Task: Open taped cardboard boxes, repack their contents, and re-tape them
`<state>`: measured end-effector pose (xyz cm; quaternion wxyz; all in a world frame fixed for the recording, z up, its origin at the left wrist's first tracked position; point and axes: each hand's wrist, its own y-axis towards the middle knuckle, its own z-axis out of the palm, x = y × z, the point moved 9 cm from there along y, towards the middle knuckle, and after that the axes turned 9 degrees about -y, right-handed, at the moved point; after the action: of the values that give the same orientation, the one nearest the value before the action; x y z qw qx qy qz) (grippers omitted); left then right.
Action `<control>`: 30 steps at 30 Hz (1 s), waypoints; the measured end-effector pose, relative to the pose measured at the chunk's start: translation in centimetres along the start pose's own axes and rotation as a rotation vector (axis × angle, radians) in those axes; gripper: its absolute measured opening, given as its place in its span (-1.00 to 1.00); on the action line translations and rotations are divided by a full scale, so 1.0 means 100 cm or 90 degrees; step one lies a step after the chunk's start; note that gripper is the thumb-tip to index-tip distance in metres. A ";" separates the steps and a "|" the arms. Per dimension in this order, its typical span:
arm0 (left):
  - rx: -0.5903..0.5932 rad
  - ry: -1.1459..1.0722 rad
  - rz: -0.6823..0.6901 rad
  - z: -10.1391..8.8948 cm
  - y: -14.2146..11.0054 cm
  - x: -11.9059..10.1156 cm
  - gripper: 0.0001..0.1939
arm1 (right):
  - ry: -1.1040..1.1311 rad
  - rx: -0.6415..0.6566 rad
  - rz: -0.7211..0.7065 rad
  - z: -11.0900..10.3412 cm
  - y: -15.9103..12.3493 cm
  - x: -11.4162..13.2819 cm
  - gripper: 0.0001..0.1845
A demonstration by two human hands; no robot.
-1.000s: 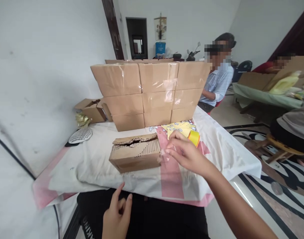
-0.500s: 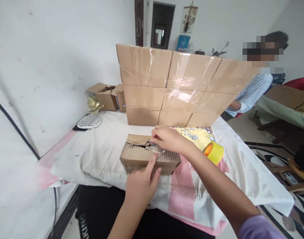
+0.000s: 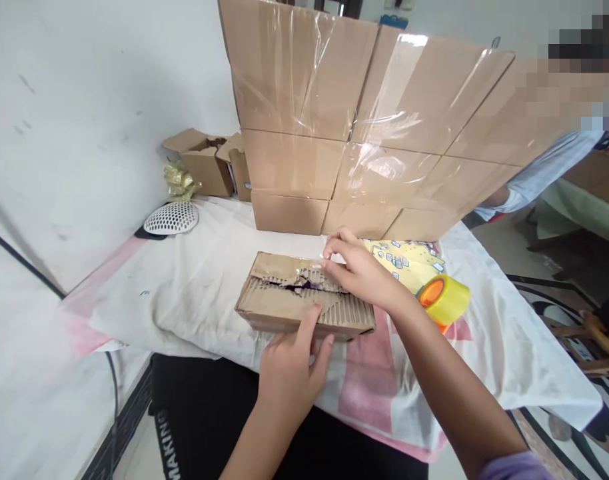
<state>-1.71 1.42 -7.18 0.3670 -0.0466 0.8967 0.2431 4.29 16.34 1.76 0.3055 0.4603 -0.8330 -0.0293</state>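
A torn brown cardboard box (image 3: 289, 307) with bare corrugation lies on the white and pink cloth (image 3: 194, 300) in front of me. My left hand (image 3: 292, 360) presses against its near side, thumb on the top edge, fingers curled on the front. My right hand (image 3: 357, 270) rests on the box's far right top, fingers pinched on a strip of clear tape (image 3: 312, 270) stretched across the tear. A dark gap shows along the tear.
A wall of taped cardboard boxes (image 3: 364, 127) stands behind. A yellow tape roll (image 3: 444, 300) and yellow printed sheets (image 3: 404, 260) lie to the right. An open small box (image 3: 204, 160), a gold bow (image 3: 177, 180) and a white perforated dome (image 3: 172, 217) sit at the left. A person in a light blue shirt (image 3: 544, 173) sits beyond.
My left hand came up from my lap and now braces the torn box. My right hand moved from beside the box onto its top with the tape. The view moved closer.
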 end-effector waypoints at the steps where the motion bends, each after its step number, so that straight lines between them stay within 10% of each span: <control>1: 0.003 -0.002 -0.005 0.001 0.000 0.001 -0.55 | 0.073 -0.063 -0.029 -0.013 -0.005 0.005 -0.89; 5: -0.005 0.008 -0.022 0.000 -0.004 0.003 -0.51 | 0.302 -0.242 -0.045 -0.059 -0.032 0.011 -0.79; 10: -0.074 -0.053 0.015 -0.018 -0.006 -0.010 -0.43 | 0.129 -0.042 -0.005 -0.038 -0.039 0.022 -0.79; 15: 0.085 0.053 -0.031 -0.003 0.011 -0.021 -0.35 | -0.018 0.017 0.025 -0.014 -0.036 0.002 -0.87; 24: 0.142 0.078 -0.083 0.022 0.003 -0.021 -0.48 | 0.044 -0.026 0.052 -0.003 -0.044 -0.020 -0.86; 30: 0.127 -0.051 -0.082 0.030 -0.005 -0.015 -0.32 | 0.137 -0.141 0.006 -0.035 -0.052 0.000 -0.83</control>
<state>1.37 2.24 -8.18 0.4202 -0.0576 0.8962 0.1301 10.05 14.22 2.88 0.4421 0.4206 -0.7891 -0.0698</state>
